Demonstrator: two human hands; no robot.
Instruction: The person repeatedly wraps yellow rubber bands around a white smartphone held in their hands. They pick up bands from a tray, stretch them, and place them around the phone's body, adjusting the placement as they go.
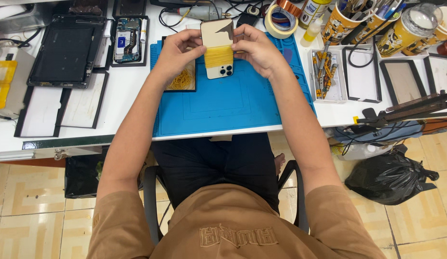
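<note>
Both hands, left hand (178, 48) and right hand (254, 48), grip a phone (218, 48) wrapped in yellow rubber bands (218, 56) by its edges, over blue mat (233, 103).

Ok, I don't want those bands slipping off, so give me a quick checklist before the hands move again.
1. White smartphone held by both hands: ok, left hand and right hand grip its sides.
2. Yellow rubber bands wrapped around the phone's middle: ok.
3. Phone over the blue silicone work mat: ok.
4. Spare yellow bands in the small black tray beside the left hand: ok.
5. Band tightness: cannot tell.
</note>
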